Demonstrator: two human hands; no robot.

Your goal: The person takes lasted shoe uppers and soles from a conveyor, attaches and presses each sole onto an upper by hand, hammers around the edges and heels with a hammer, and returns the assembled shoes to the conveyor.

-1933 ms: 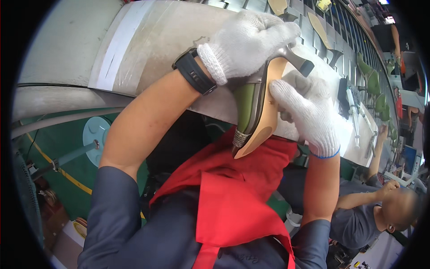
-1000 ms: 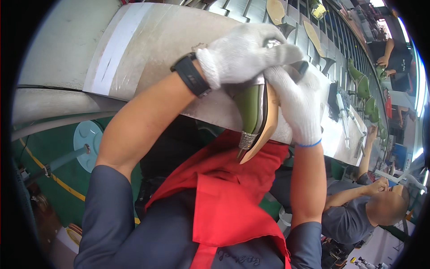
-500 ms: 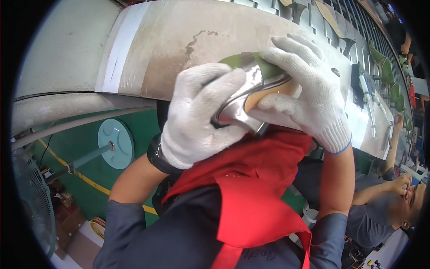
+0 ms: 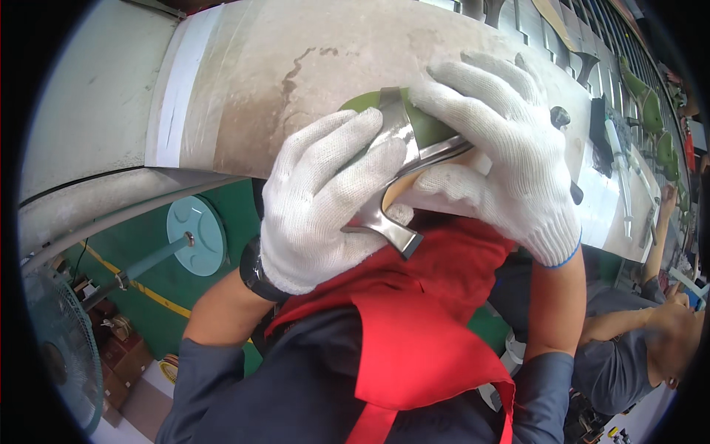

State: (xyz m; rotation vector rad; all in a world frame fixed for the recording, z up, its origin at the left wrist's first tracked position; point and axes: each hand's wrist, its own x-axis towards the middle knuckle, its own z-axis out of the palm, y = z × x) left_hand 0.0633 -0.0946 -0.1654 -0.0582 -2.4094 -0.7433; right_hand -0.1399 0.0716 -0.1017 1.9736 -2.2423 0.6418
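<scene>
A green high-heeled shoe (image 4: 423, 127) with a shiny silver heel (image 4: 390, 222) is held close above my red apron. My left hand (image 4: 319, 201), in a white knit glove, wraps the heel end from the left. My right hand (image 4: 500, 154), also gloved, grips the shoe's upper part from the right. The heel tip points down toward my chest. Most of the shoe's front is hidden under my right glove.
A worn grey conveyor belt (image 4: 296, 66) runs along in front of me. More green shoes (image 4: 651, 111) and tools (image 4: 620, 174) lie farther along it at the right. Another person (image 4: 651, 333) in grey sits at the lower right. A fan (image 4: 63, 355) stands at the lower left.
The shoe was turned from hanging upright, heel down, to lying across. My left hand moved from above it to under and around its heel, and both hands came nearer.
</scene>
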